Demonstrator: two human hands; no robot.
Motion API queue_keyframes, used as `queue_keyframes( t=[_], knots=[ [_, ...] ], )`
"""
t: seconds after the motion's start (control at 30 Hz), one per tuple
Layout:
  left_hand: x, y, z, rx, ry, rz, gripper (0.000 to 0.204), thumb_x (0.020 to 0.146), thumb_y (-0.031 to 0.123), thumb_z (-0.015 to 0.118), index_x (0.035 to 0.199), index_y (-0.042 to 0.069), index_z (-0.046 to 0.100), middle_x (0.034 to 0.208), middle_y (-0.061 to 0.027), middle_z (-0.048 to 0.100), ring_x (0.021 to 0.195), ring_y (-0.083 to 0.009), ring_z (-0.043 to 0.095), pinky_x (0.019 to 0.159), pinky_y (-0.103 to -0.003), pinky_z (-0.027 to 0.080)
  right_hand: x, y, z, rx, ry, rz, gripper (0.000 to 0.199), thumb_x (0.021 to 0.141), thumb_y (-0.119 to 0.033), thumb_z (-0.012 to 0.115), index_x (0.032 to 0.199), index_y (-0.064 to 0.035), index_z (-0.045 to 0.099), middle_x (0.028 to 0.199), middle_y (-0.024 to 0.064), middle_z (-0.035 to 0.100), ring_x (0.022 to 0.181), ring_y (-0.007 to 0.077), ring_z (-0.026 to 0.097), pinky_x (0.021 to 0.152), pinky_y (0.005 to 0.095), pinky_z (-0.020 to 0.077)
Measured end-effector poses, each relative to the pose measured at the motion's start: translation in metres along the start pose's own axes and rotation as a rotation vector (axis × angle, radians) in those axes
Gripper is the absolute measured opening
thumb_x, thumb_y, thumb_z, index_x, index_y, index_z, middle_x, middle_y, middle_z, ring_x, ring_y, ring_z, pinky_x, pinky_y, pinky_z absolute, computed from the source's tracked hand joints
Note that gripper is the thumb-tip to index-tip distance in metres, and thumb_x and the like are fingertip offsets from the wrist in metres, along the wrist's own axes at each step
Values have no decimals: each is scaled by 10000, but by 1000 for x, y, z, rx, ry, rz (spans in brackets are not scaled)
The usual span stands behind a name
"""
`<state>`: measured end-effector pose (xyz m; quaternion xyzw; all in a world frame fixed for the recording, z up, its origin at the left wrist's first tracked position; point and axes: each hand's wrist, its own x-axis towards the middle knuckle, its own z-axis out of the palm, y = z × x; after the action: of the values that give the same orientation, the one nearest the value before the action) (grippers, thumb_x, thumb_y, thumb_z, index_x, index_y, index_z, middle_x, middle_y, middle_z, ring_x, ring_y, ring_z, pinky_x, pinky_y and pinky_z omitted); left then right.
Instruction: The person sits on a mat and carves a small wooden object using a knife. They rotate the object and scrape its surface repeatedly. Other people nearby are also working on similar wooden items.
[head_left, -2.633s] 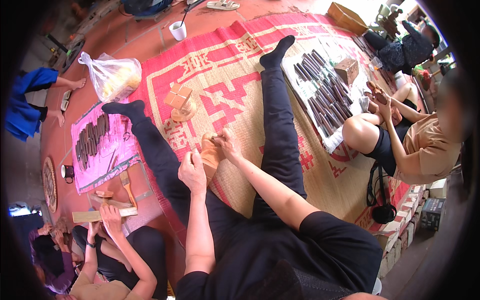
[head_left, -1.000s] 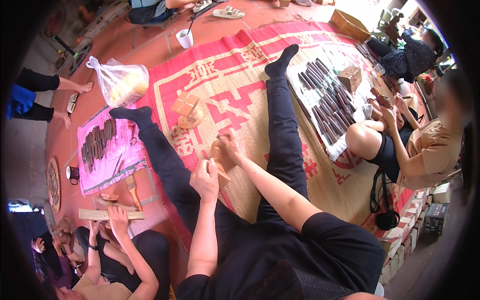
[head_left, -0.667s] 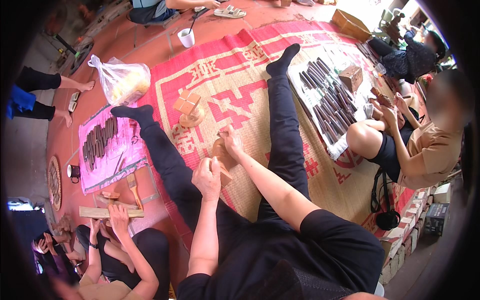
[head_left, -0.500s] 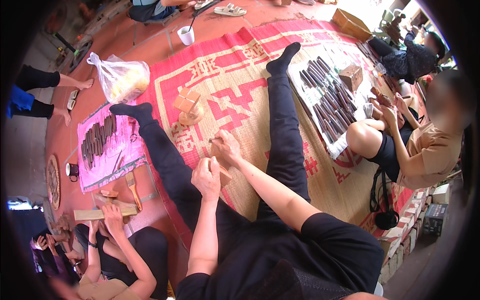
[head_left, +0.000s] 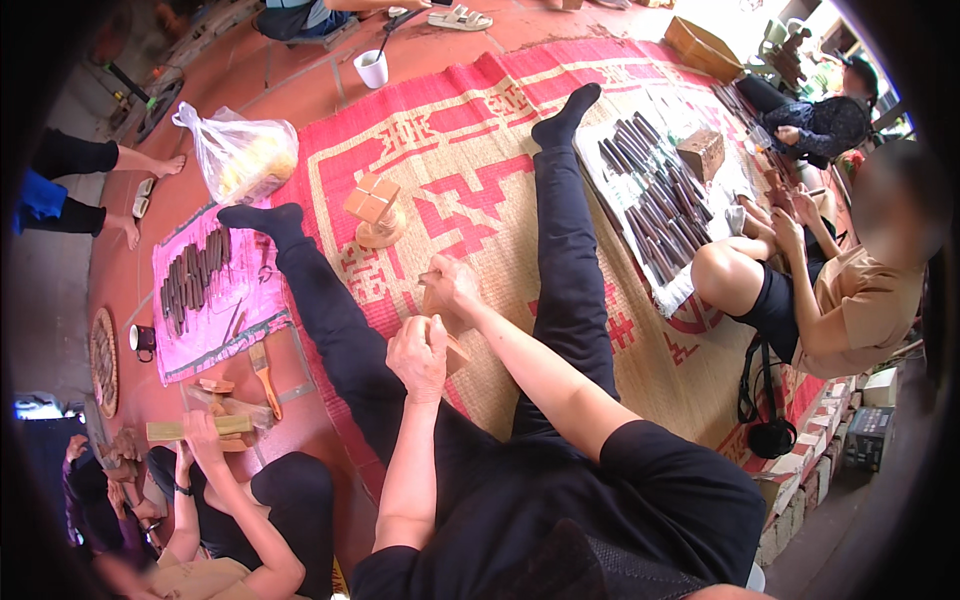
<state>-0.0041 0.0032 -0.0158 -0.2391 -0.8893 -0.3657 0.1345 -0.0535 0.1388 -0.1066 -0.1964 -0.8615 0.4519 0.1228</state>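
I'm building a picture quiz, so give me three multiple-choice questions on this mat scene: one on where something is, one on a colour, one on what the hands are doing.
1. Where is the white cup? A on the tile floor beyond the mat; B on the pink cloth; C in a hand.
2. What colour is the cloth under the left row of dark sticks? A blue; B pink; C green.
3. The left hand and right hand are: A empty, apart; B close together on a small wooden piece; C resting on knees.

A, it stands on tiles. B, plainly pink. B, both grip wood.
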Motion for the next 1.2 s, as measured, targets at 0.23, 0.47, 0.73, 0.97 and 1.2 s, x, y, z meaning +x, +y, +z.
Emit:
queue_keyframes(
  t=[0.23,0.47,0.73,0.97,1.2],
  knots=[
    [2,2,4,22,18,9,241,913,235,578,744,63,567,721,-91,600,644,-314,589,605,-405,441,17,2,4,50,44,112,179,796,-218,682,849,-58,622,879,192,681,835,380,655,729,466,486],
    [0,4,3,53,-15,26,233,907,236,587,747,69,556,725,-82,597,667,-298,596,612,-392,437,12,-1,-4,-125,-83,-48,223,750,-243,719,846,-60,635,893,199,646,867,394,641,744,480,493],
    [-7,0,1,62,22,3,256,909,235,585,719,68,539,704,-92,585,636,-309,580,594,-398,430,4,-12,-9,-61,-78,-196,235,745,-270,720,816,-68,623,922,181,652,829,383,642,739,499,489],
    [-4,6,6,48,9,79,245,888,253,608,713,97,535,698,-57,571,656,-265,587,596,-385,420,21,0,-15,-107,-68,36,241,744,-246,728,831,-50,617,961,185,659,850,387,644,747,499,486],
    [-4,5,3,34,13,44,236,899,219,595,726,67,543,701,-91,579,632,-304,579,587,-403,421,-7,-9,-18,-52,-121,-200,225,740,-254,731,800,-70,616,882,140,622,879,354,607,753,455,483]
  ],
)
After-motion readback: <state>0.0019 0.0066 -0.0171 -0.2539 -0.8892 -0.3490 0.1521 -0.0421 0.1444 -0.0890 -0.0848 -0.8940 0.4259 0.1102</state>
